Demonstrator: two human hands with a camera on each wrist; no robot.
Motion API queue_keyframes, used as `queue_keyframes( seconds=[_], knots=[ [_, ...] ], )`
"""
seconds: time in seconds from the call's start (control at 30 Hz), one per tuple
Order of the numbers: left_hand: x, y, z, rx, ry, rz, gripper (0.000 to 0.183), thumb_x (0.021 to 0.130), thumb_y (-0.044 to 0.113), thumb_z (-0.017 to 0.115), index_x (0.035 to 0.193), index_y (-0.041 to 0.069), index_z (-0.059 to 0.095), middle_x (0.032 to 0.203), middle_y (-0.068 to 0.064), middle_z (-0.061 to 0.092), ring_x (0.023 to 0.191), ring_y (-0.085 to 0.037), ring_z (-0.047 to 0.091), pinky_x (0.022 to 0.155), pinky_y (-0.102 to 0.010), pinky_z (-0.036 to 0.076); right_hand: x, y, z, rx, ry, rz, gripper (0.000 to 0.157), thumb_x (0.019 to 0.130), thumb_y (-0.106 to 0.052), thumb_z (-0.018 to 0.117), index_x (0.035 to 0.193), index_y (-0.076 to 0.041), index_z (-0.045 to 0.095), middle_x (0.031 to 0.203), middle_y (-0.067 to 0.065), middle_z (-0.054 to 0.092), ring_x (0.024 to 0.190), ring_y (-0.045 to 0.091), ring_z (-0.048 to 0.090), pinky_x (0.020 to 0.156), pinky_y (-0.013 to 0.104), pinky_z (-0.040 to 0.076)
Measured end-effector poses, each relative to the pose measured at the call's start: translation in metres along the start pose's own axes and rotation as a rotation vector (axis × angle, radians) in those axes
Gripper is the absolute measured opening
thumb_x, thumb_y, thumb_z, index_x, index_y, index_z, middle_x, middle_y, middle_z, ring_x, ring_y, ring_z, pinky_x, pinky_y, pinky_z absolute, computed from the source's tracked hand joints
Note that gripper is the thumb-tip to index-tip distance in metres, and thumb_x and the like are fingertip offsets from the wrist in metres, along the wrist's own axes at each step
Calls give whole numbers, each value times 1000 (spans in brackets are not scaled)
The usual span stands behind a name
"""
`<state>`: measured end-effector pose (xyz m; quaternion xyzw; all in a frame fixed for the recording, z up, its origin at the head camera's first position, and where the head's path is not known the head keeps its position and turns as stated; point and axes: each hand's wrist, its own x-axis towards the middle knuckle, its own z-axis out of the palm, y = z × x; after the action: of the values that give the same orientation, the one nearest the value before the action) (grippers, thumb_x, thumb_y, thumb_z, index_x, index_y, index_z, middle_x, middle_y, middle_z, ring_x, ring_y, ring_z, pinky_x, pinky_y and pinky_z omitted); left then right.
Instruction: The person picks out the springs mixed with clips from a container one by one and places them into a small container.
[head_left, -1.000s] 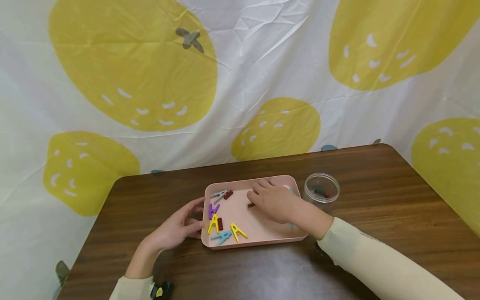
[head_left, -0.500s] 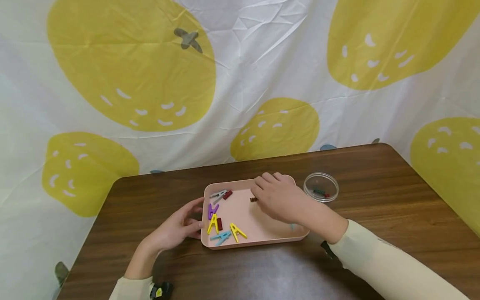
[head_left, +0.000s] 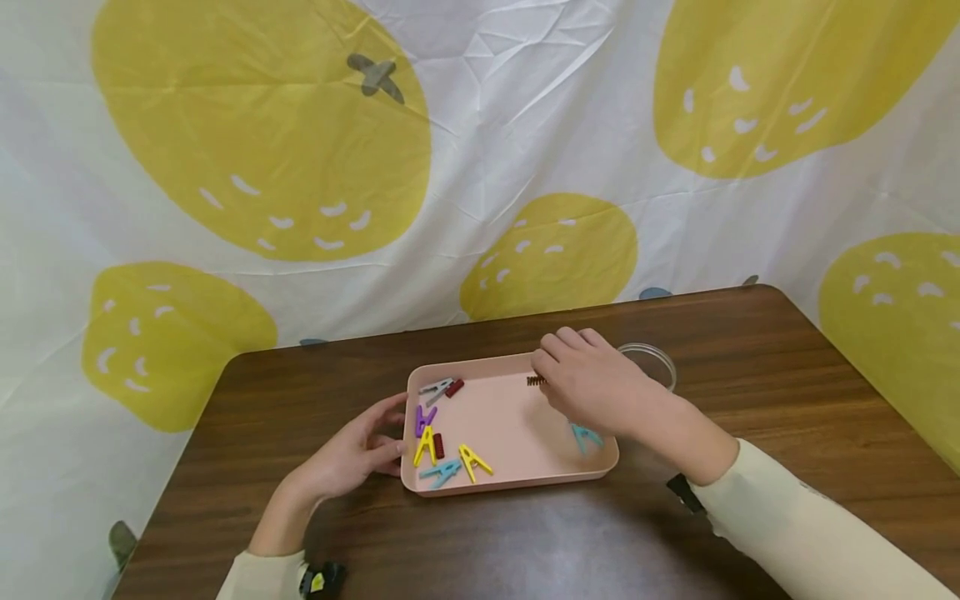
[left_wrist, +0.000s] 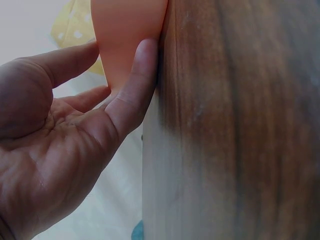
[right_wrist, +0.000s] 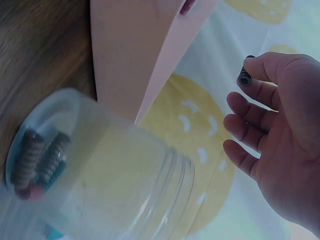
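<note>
The person's right hand (head_left: 588, 375) pinches a dark spring (right_wrist: 245, 76) between thumb and forefinger, the other fingers slightly bent and spaced apart, holding nothing. The spring is above the far right part of a pink tray (head_left: 498, 421), near a clear jar (right_wrist: 125, 155). The left hand (head_left: 352, 454) rests against the tray's left wall, its fingers spread and touching the outside. Inside the tray, along the left side, lie a grey clip (head_left: 437, 389), a purple clip (head_left: 424, 420), a yellow clip (head_left: 425, 447) and two dark red pieces (head_left: 438, 446); a blue clip (head_left: 441, 472) and another yellow one lie at the near left. The jar stands upright on the table (head_left: 322, 392) just beside the tray, several springs (right_wrist: 27, 160) at its bottom
</note>
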<state>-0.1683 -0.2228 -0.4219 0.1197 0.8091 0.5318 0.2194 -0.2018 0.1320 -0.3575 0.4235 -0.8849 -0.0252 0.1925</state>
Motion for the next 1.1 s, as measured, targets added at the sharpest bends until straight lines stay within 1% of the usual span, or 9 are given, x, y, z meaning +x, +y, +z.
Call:
queue_keyframes(
  seconds=[0.1,0.23,0.43,0.63,0.83,1.1],
  knots=[
    [0,0,0,6,6,-2,68,89,15,58,144,22,19,132,-9,38,97,-25,60,75,-35,54,-4,6,-3,24,-12,21,13,89,-31,54,93,-18,51,93,-5,42,85,18,38,70,30,31],
    [0,0,-1,23,19,-8,69,88,16,59,144,24,20,132,-8,38,97,-24,60,75,-35,54,-9,13,-6,36,5,41,9,89,-28,54,90,-20,50,91,-6,42,84,17,38,69,30,31],
    [3,0,0,13,17,6,70,88,17,60,144,24,20,132,-7,39,97,-24,59,75,-35,54,-19,23,-11,30,23,82,10,89,-28,54,90,-19,51,88,-6,42,84,18,39,68,31,32],
    [6,0,1,12,15,3,70,87,18,61,143,26,20,131,-6,39,97,-24,59,75,-35,54,-31,34,-17,34,69,107,9,87,-26,56,90,-18,53,86,-6,42,82,17,39,70,32,34],
    [5,0,1,5,12,4,69,87,17,60,143,26,20,132,-6,39,97,-24,59,75,-36,54,-42,45,-23,28,92,132,8,84,-24,58,89,-19,54,86,-6,44,84,19,42,73,36,37],
    [3,1,2,7,15,-3,69,88,17,60,143,25,20,132,-7,38,98,-24,59,74,-35,54,-56,55,-23,11,126,158,9,81,-24,60,86,-19,55,83,-6,44,81,20,42,70,37,37]
  ],
)
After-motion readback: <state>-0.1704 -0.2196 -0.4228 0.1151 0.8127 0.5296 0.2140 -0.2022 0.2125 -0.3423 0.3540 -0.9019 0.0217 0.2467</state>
